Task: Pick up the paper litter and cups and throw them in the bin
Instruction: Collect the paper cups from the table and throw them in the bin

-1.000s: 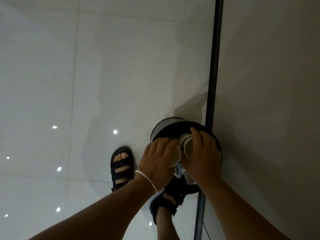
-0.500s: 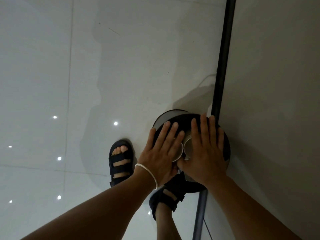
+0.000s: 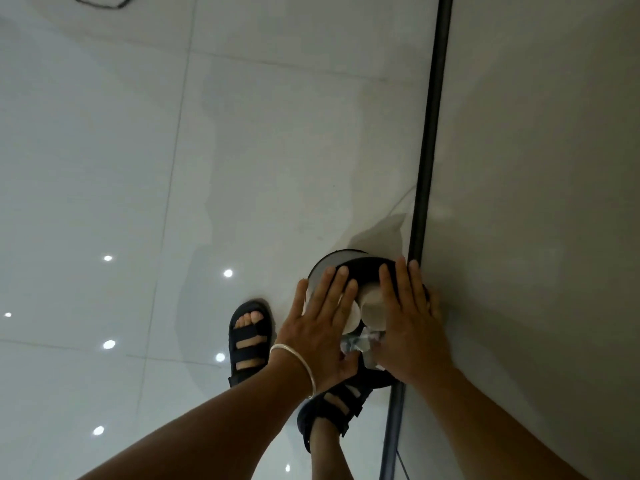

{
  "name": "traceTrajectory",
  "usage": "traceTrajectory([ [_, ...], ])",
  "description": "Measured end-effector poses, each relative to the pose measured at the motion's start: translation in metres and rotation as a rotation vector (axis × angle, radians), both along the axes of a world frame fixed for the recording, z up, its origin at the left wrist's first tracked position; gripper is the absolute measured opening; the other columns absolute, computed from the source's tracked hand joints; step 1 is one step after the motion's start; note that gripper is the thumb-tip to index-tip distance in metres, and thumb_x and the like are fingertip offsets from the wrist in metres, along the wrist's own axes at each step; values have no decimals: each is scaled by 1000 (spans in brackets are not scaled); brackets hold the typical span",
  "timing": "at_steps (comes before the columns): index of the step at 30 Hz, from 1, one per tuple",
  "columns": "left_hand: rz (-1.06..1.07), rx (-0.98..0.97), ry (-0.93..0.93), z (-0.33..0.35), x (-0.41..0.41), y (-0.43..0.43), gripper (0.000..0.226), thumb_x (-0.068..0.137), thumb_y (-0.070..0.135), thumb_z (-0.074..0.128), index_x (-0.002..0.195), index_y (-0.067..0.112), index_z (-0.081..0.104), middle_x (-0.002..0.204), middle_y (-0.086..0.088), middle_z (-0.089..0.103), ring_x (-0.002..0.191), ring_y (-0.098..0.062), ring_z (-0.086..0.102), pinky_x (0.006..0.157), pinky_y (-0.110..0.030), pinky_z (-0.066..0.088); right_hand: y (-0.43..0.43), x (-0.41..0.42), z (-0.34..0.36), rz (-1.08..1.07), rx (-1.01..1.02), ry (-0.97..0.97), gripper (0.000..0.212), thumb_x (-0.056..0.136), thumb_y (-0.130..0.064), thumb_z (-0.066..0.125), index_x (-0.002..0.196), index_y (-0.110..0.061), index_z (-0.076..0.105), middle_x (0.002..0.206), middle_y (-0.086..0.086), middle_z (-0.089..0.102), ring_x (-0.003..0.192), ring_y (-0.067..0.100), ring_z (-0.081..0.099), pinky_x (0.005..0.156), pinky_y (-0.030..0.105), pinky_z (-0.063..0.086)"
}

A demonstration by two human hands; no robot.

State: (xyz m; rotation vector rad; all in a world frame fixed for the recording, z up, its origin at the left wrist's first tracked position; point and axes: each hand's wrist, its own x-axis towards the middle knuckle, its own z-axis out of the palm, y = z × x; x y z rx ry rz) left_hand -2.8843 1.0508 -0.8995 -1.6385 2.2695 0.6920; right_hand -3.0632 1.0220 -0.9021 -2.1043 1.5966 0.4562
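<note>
While both hands' fingers (image 3: 341,285) lie spread flat, cups (image 3: 372,304) apparently sit beneath them.

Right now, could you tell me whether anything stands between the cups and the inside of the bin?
Nothing visible does. The two cups already sit in the open mouth of the bin, with the left hand and right hand spread flat above them. No lid shows.
</note>
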Motion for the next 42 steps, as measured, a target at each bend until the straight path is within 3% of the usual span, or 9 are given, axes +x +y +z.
traceTrajectory([
  [4,52,-27,27,65,25,-7,92,78,63,43,149,8,22,157,-15,12,145,-33,8,110,-54,14,-8,8,65,2,12,55,125,69,-60,70,154,-18,-10,161,8,-19,148,27,-16,114,52,3],
  [8,138,-68,24,137,59,-22,92,77,66,46,147,9,29,156,-16,18,144,-35,15,111,-57,21,-19,30,142,-15,-58,36,108,71,-64,62,154,-13,15,161,11,5,149,33,4,111,57,16],
  [9,167,-84,27,157,69,-25,92,76,67,44,147,9,30,155,-16,21,143,-35,17,111,-58,24,-22,38,163,-22,-71,23,105,72,-67,57,154,-14,17,161,9,6,149,32,3,112,56,15],
  [11,229,-111,24,195,91,-30,93,76,69,37,147,9,29,154,-16,22,143,-36,17,110,-59,23,-28,58,201,-15,-67,25,101,78,-75,40,155,-22,1,161,3,-13,148,26,-15,114,52,2],
  [14,303,-133,-65,248,123,-31,92,80,71,17,150,15,-4,157,-11,-10,144,-31,-14,115,-54,-2,-32,89,252,32,-94,-9,93,79,-85,12,144,-34,-31,154,-6,-36,140,16,-36,114,46,-13],
  [16,359,-170,-112,278,144,-26,91,79,71,9,145,17,-23,153,-7,-28,139,-27,-31,113,-51,-10,-33,112,284,70,-106,-27,90,79,-84,8,140,-36,-37,154,-6,-37,139,16,-39,114,46,-15],
  [23,583,-277,-176,396,196,15,89,79,70,4,142,18,-28,155,-6,-25,142,-26,-25,115,-50,0,-29,169,394,246,-183,-127,90,81,-80,16,154,-31,-7,162,0,-14,143,17,-31,117,50,-10],
  [30,826,-326,-204,484,227,121,89,82,70,15,150,19,-11,159,-3,-13,145,-23,-17,116,-49,4,20,220,479,440,-163,-113,90,84,-80,24,154,-30,-2,163,1,-8,146,19,-23,118,53,-6],
  [42,1354,-425,-342,578,344,414,86,84,68,23,151,20,-2,160,-1,-5,146,-22,-11,116,-48,8,239,425,575,933,-193,-266,91,84,-78,31,155,-28,5,163,0,-3,148,19,-17,118,53,-2],
])
